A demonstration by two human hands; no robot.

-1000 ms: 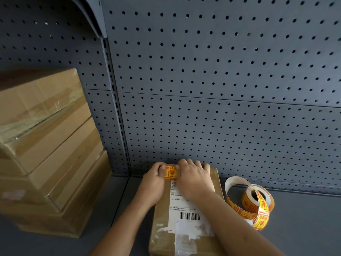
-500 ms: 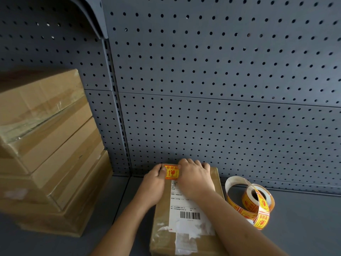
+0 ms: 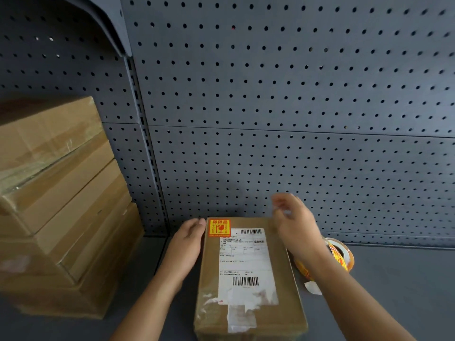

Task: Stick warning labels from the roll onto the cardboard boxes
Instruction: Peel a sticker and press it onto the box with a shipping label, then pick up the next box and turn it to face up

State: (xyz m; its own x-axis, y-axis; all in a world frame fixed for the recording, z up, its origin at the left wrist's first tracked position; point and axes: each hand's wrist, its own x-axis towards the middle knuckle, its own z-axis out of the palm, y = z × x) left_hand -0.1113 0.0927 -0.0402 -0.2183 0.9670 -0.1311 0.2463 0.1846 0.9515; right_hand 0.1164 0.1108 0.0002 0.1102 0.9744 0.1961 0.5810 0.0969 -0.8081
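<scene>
A flat cardboard box (image 3: 209, 279) with a white shipping label lies on the grey shelf in front of me. An orange and red warning label (image 3: 219, 228) is stuck flat on its far left corner. My left hand (image 3: 188, 238) rests with straight fingers against the box's left side. My right hand (image 3: 294, 223), blurred, hovers above the box's far right corner with loose fingers and holds nothing. The roll of warning labels (image 3: 341, 257) lies to the right of the box, partly hidden behind my right wrist.
A stack of larger cardboard boxes (image 3: 56, 205) stands at the left on the shelf (image 3: 394, 291). A grey pegboard wall (image 3: 270, 119) rises right behind the box. A torn white backing scrap (image 3: 312, 287) lies by the roll.
Both hands have come off the warning label, which now lies uncovered on the box. My right hand lifted and swung right; my left hand slid to the box's left side.
</scene>
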